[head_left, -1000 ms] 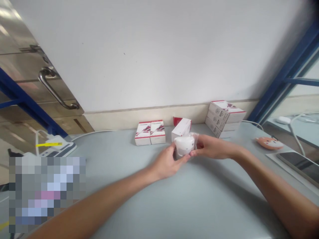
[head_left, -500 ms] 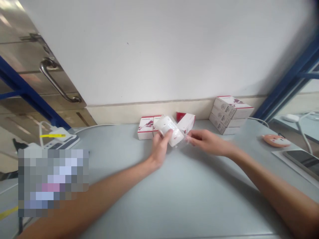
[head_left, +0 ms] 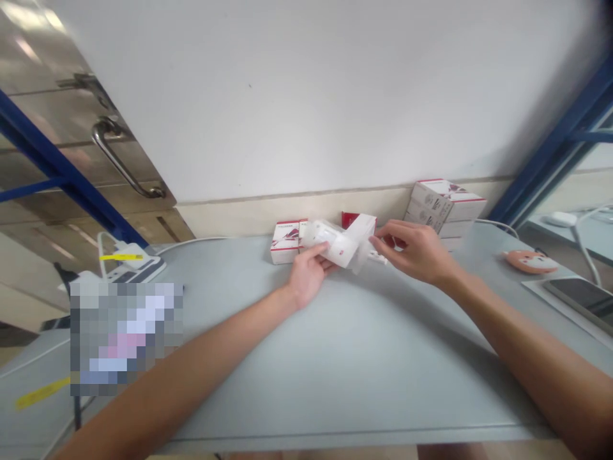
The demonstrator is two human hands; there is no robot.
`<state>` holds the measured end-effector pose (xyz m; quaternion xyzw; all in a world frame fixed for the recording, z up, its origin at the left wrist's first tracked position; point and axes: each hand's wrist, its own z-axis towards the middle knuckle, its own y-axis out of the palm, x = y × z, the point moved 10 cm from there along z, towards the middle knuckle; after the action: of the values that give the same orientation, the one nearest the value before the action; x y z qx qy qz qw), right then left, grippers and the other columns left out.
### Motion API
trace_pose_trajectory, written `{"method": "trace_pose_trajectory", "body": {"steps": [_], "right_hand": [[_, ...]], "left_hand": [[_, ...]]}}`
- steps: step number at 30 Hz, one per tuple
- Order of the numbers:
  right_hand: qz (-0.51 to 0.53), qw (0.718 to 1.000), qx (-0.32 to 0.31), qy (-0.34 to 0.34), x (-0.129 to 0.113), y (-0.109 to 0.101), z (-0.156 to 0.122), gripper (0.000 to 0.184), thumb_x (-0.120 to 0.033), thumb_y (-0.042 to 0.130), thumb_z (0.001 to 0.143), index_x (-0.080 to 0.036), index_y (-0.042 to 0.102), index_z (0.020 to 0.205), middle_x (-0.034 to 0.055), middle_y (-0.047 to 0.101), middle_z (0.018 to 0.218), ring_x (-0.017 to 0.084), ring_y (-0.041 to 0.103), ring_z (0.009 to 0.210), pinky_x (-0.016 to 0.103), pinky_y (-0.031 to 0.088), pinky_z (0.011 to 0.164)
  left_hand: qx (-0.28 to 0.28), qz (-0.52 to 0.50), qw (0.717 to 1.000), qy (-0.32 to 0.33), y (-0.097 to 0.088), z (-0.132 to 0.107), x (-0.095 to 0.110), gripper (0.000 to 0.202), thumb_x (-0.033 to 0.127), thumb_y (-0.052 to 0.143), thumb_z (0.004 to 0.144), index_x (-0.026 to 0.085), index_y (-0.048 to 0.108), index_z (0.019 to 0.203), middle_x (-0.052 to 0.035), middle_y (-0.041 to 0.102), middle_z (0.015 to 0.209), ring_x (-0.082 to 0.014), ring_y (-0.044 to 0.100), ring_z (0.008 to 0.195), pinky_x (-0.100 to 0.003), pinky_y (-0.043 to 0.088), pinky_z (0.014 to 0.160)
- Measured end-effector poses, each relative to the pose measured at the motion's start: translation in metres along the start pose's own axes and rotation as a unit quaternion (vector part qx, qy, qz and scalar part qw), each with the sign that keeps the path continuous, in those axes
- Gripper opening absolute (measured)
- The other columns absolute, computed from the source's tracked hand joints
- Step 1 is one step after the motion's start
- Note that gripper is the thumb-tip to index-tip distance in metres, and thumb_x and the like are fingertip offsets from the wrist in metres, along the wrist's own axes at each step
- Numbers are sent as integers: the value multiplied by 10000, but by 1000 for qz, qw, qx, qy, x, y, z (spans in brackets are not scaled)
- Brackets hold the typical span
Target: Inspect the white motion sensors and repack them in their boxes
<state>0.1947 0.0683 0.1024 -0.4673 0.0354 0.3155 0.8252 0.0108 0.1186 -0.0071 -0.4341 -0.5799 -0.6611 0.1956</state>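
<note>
My left hand (head_left: 309, 271) is closed around a white device (head_left: 335, 248) in a clear plastic bag (head_left: 358, 257), with the thumb on top. The device has a small red mark near its right end. At the bag's loose right end, my right hand (head_left: 412, 249) has thumb and forefinger pinched together on the film; its other fingers are curled. Just behind the bag stands an opened white box (head_left: 363, 225) with a red flap. A small white piece (head_left: 380, 258) lies below my right fingertips, too blurred to name.
White boxes with red print (head_left: 286, 243) sit by the wall behind my left hand. A stack of similar boxes (head_left: 443, 207) stands at right. Farther right are an orange round object (head_left: 530, 260) and a phone (head_left: 582, 297). A power strip (head_left: 136, 265) with cables occupies the left.
The bagged device has tilted and turned within my left hand. My right hand has lifted slightly and moved right, and the bag's end now spreads wider. The view has shifted a little.
</note>
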Motion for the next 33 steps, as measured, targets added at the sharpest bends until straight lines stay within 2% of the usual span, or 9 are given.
{"method": "trace_pose_trajectory", "body": {"steps": [4, 11, 16, 20, 22, 26, 28, 30, 33], "right_hand": [[68, 994, 59, 65, 6, -13, -1, 387, -583, 498, 1027, -250, 656, 911, 49, 653, 759, 191, 523, 641, 360, 430, 643], [116, 988, -43, 88, 8, 17, -2, 359, -544, 542, 1012, -269, 568, 1242, 46, 732, 1011, 179, 598, 682, 339, 465, 653], [70, 987, -75, 125, 23, 25, -2, 275, -494, 563, 969, -250, 681, 926, 30, 721, 807, 190, 583, 656, 345, 435, 648], [70, 986, -59, 139, 29, 20, 0, 271, -476, 593, 936, -246, 727, 883, 37, 725, 786, 201, 587, 662, 357, 447, 658], [111, 984, -23, 141, 30, 12, 1, 278, -474, 565, 959, -245, 724, 960, 49, 733, 841, 209, 603, 686, 363, 471, 674], [193, 964, 146, 112, 25, -25, -2, 357, -524, 454, 1042, -265, 645, 1196, 105, 727, 1131, 266, 685, 921, 428, 543, 831], [179, 966, 168, 85, 16, -32, -5, 377, -547, 464, 1049, -276, 613, 1264, 131, 695, 1248, 311, 680, 1093, 478, 545, 942], [142, 982, 112, 46, 2, -20, -4, 431, -555, 515, 1035, -289, 562, 1372, 141, 649, 1354, 339, 648, 1210, 511, 534, 1016], [67, 997, -28, -19, -14, 21, -9, 685, -611, 600, 984, -315, 386, 1564, 159, 500, 1552, 371, 621, 1267, 527, 571, 978]], "left_hand": [[-62, -11, 997, -45, 5, 1, -2, 277, 220, 768, 831, 154, 761, 1100, -112, 822, 1080, -270, 753, 1022, -448, 502, 1063], [-66, -30, 996, -56, 7, 3, 3, 379, 178, 748, 871, 213, 727, 1248, -87, 805, 1198, -252, 740, 1111, -420, 493, 1080], [-63, -31, 996, -59, 6, 2, 2, 402, 218, 767, 887, 210, 713, 1286, -77, 817, 1136, -237, 755, 1049, -418, 510, 1049], [-79, -12, 996, -48, 9, 1, 3, 404, 219, 766, 893, 216, 715, 1294, -83, 808, 1203, -247, 753, 1095, -429, 496, 1091], [-86, -3, 995, -45, 10, 0, 2, 418, 211, 774, 880, 214, 717, 1294, -85, 798, 1245, -256, 748, 1125, -437, 483, 1117], [-67, 24, 997, -39, 7, 1, 0, 457, 207, 817, 835, 204, 726, 1282, -86, 795, 1247, -251, 737, 1141, -427, 483, 1115], [-72, 51, 996, -30, 9, 0, -1, 467, 221, 847, 820, 202, 729, 1272, -93, 788, 1257, -257, 723, 1167, -422, 486, 1106], [-91, 76, 993, -18, 14, -2, 0, 471, 237, 871, 813, 207, 732, 1262, -95, 773, 1284, -263, 707, 1193, -415, 492, 1088], [-106, 94, 990, -8, 18, -4, 1, 438, 255, 881, 823, 217, 744, 1238, -80, 764, 1286, -245, 697, 1179, -385, 507, 1035]]}}
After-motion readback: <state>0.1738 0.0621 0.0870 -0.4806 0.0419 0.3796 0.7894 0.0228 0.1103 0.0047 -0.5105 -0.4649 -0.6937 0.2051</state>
